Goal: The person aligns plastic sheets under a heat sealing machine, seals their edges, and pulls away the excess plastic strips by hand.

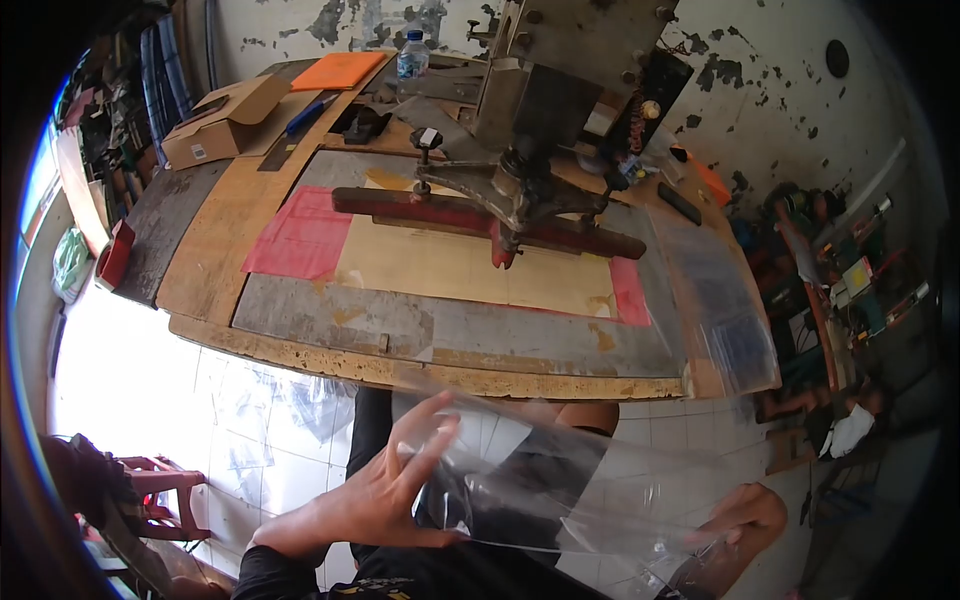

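A clear plastic sheet (570, 475) stretches between my two hands, in front of the table edge and above my lap. My left hand (405, 470) holds its left end, fingers spread toward the upper edge and thumb by the lower edge, where the plastic bulges. At the other end, my right hand (745, 520) has its fingers curled closed on the plastic. Beyond the sheet stands a press machine (510, 190) with a long red bar (570, 240) over a cream sheet (470, 265). Pink material (300, 235) shows at both ends of the cream sheet.
More clear plastic sheets (735, 340) lie on the table's right side. The wooden table edge (500, 383) is just ahead. At the back are a cardboard box (225, 125), an orange folder (340, 70) and a water bottle (413, 58). A red stool (170, 485) stands left.
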Demonstrator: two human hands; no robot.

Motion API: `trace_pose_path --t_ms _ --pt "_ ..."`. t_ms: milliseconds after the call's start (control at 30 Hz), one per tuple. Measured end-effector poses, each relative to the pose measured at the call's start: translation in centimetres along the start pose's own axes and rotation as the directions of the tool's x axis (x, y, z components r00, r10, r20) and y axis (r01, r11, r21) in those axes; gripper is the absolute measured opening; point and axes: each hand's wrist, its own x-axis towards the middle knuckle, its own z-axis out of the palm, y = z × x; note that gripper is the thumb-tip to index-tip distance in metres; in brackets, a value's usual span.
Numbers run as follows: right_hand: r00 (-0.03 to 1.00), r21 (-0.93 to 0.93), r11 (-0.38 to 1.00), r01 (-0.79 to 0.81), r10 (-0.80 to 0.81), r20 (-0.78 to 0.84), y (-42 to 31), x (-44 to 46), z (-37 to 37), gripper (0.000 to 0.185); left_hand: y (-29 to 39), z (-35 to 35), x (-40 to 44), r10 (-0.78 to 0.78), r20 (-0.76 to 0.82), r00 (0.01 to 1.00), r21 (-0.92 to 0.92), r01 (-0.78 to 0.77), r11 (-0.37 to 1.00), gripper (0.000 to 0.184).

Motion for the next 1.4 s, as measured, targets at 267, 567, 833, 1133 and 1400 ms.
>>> trace_pose_path --t_ms 267,567,833,1133,1400 --pt "0.908 -0.263 0.935 -0.237 0.116 -0.403 -3.4 3.9 2.9 0.018 -1.4 -3.5 2.5 0.143 0.102 0.984 -0.041 -0.140 0.989 0.058" --pt "0.832 -0.078 0.923 -0.376 0.300 -0.467 1.2 4.7 -2.2 0.030 -5.5 -6.7 9.1 -0.048 0.547 0.836 -0.385 0.303 0.872 0.041" --pt "0.861 0.224 0.880 -0.419 0.464 -0.210 7.3 3.6 -6.5 0.038 -6.5 -7.2 10.5 0.130 0.496 0.859 -0.660 0.276 0.698 0.047" --pt "0.593 -0.640 0.482 -0.599 -0.271 -0.759 7.7 6.7 1.3 0.052 -7.5 -1.0 8.3 0.059 0.240 0.969 -0.959 0.228 0.167 0.056" --pt "0.549 -0.832 0.498 -0.243 -0.637 -0.542 14.0 16.5 13.3 0.077 -7.3 3.3 8.1 0.043 0.301 0.953 -0.953 0.301 0.001 0.044"
